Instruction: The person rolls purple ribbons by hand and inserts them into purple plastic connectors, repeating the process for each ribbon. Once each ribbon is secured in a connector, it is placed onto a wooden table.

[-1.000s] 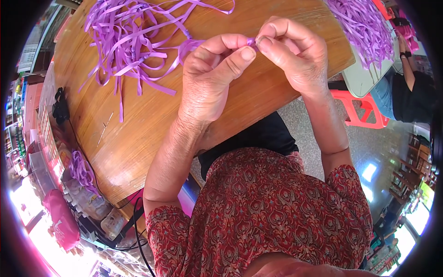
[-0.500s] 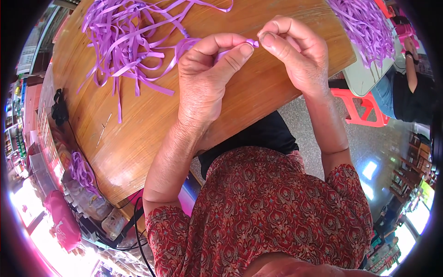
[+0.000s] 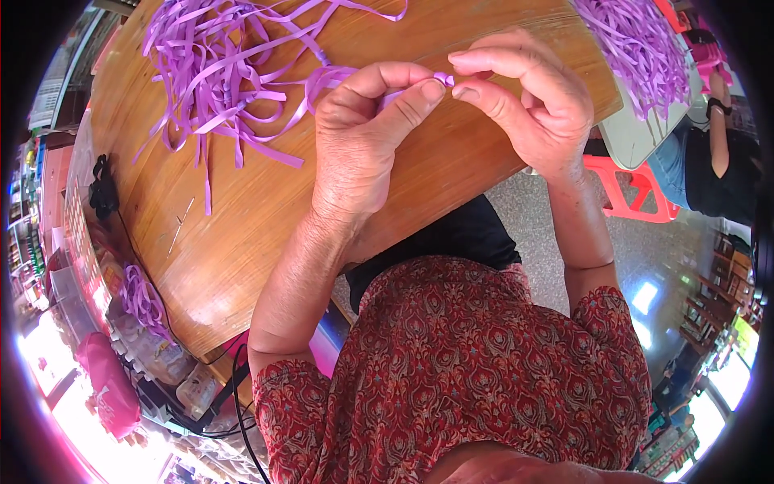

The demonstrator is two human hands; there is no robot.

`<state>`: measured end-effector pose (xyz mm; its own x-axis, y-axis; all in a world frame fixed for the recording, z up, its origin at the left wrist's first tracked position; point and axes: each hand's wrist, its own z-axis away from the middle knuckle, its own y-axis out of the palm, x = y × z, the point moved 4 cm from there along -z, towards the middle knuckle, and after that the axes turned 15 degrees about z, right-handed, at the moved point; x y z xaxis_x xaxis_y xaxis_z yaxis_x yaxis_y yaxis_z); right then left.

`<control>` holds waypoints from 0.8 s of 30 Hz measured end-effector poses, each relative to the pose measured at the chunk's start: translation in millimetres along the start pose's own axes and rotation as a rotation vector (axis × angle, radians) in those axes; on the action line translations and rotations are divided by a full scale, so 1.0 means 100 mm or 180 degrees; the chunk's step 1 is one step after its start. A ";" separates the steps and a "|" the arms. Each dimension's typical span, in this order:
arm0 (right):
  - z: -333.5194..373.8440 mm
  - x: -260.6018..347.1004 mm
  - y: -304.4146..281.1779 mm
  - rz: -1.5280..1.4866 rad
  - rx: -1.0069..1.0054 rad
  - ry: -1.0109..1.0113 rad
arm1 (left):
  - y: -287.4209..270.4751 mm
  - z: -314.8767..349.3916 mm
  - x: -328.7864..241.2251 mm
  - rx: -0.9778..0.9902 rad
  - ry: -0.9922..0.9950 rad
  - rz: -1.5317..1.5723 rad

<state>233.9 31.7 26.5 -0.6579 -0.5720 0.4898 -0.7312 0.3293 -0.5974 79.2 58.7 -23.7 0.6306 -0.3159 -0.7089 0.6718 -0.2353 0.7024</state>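
Observation:
Over the wooden table, my left hand (image 3: 363,133) pinches a purple ribbon (image 3: 443,79) between thumb and forefinger, with a small folded or knotted end poking out past the fingertips. The ribbon's tail runs behind that hand toward a loose heap of purple ribbons (image 3: 214,73) at the far left of the table. My right hand (image 3: 528,101) is just to the right of the ribbon end, its thumb and forefinger apart with a gap between them. Nothing shows in the right fingers, and its thumb tip is close beside the ribbon end.
The wooden table (image 3: 242,250) carries a thin metal tool (image 3: 181,227) at left and a black cabled device (image 3: 103,187) at its edge. Another purple ribbon pile (image 3: 637,56) lies on a pale surface at right, near a red stool (image 3: 633,189) and a person (image 3: 721,161). A pink pouch (image 3: 109,387) sits lower left.
My right thumb and forefinger have spread apart, and that hand has shifted slightly right and down. My left hand keeps its pinch on the ribbon, nearly in place.

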 end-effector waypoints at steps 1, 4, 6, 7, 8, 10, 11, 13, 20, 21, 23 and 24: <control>0.00 0.00 0.01 0.0014 0.0044 0.0019 | 0.00 0.00 0.00 -0.0001 -0.0001 0.0000; 0.00 0.00 0.02 0.0002 0.0104 0.0059 | 0.00 0.00 0.00 -0.0016 0.0018 -0.0009; 0.00 0.01 0.03 -0.0025 0.0122 0.0081 | 0.01 0.00 0.01 0.0041 -0.0011 0.0128; 0.00 0.02 0.02 0.0009 0.0113 0.0088 | 0.01 0.00 0.01 0.0037 -0.0012 0.0128; -0.01 0.02 0.02 0.0044 0.0105 0.0094 | 0.02 0.00 0.01 0.0037 -0.0009 0.0101; 0.00 -0.03 0.06 -0.0099 -0.0023 0.0177 | 0.02 0.01 0.01 0.0036 -0.0009 0.0075; 0.01 -0.05 0.06 -0.0239 -0.0155 0.0257 | 0.02 0.01 0.01 0.0030 -0.0002 0.0056; 0.01 -0.07 0.05 -0.0222 -0.0137 0.0356 | 0.02 0.01 0.01 0.0018 0.0005 0.0034; 0.02 -0.09 0.04 -0.0299 -0.0063 0.0507 | 0.00 0.00 0.01 -0.0056 -0.0047 0.0108; 0.02 -0.09 0.02 -0.0297 -0.0065 0.0508 | 0.00 0.00 0.01 -0.0079 -0.0036 0.0079; 0.02 -0.08 0.01 -0.0146 0.0046 0.0462 | -0.01 0.00 0.02 -0.0076 -0.0033 0.0071; 0.00 -0.07 0.02 -0.0148 0.0042 0.0461 | -0.01 -0.01 0.02 -0.0073 -0.0030 0.0067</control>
<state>237.1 35.9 22.1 -0.6432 -0.4718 0.6031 -0.7597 0.2946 -0.5797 80.1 58.8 -26.2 0.6410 -0.3292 -0.6933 0.6672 -0.2073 0.7154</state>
